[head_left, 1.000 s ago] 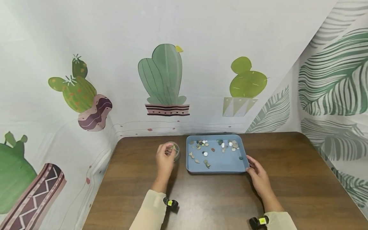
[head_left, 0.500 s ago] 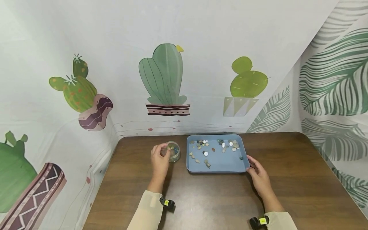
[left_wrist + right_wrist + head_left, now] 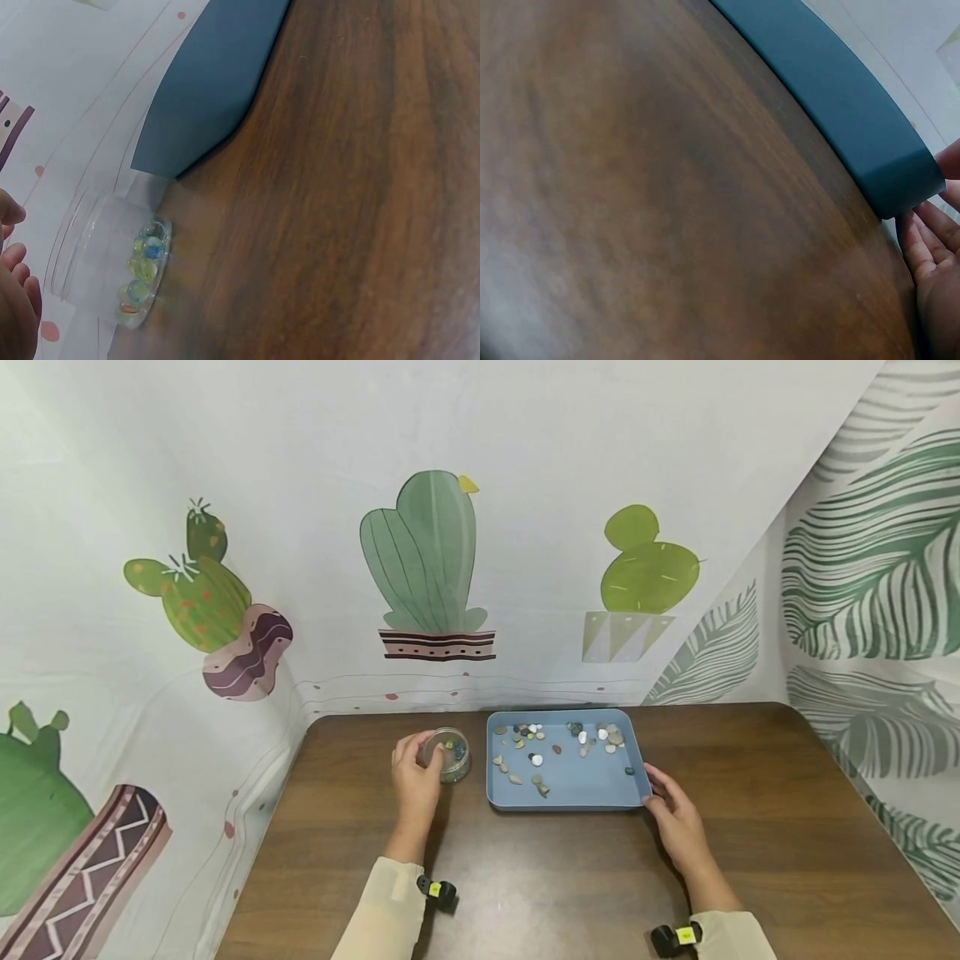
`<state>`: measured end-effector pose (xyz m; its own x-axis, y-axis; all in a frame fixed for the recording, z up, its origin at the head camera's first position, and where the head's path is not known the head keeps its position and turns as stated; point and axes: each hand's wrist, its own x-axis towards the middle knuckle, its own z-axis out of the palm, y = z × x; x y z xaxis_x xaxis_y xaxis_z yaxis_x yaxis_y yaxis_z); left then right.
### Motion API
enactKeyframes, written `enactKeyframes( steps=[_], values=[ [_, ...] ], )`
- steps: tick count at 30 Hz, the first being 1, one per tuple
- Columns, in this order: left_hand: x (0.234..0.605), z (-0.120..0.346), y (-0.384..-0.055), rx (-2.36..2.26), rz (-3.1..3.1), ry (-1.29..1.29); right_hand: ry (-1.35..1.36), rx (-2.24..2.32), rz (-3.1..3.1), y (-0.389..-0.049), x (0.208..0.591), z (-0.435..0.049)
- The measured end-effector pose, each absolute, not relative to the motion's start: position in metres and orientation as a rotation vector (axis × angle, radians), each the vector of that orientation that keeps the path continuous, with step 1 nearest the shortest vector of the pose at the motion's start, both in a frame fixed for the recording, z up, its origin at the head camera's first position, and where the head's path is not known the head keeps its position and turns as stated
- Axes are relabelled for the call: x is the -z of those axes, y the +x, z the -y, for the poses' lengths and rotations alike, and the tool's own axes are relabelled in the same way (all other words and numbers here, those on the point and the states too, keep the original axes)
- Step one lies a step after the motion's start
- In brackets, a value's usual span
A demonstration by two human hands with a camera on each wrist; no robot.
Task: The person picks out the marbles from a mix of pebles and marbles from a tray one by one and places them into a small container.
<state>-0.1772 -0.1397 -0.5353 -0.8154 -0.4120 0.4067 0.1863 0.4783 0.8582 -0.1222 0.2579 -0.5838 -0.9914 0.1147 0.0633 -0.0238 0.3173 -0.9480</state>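
In the head view my left hand (image 3: 415, 777) is at the left side of a clear round jar (image 3: 463, 770), its thumb in front of the rim. Through the jar's wall, in the left wrist view, several green, yellow and blue glass marbles (image 3: 146, 268) show at the bottom. There the fingers (image 3: 16, 262) are loosely bent near the jar's mouth, with nothing seen between them. My right hand (image 3: 678, 822) holds the near right corner of a blue tray (image 3: 577, 789). Thumb and fingers lie on either side of that corner in the right wrist view.
Several pebbles (image 3: 613, 739) and shell-like pieces (image 3: 515, 780) lie scattered in the tray, mostly along its back and left. Jar and tray stand side by side at the back of the brown wooden table (image 3: 547, 877). Behind them hangs a cactus-print cloth (image 3: 540, 568).
My left hand has drawn back to the left from over the jar's mouth to its left rim, uncovering the marbles. The right hand and the tray have stayed in place.
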Motion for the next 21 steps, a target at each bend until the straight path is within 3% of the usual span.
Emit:
enactKeyframes(
  steps=[21],
  values=[
    [0.537, 0.101, -0.173, 1.264, 2.212, -0.109, -0.053, -1.798, 2.42, -0.123, 0.585, -0.258]
  ],
)
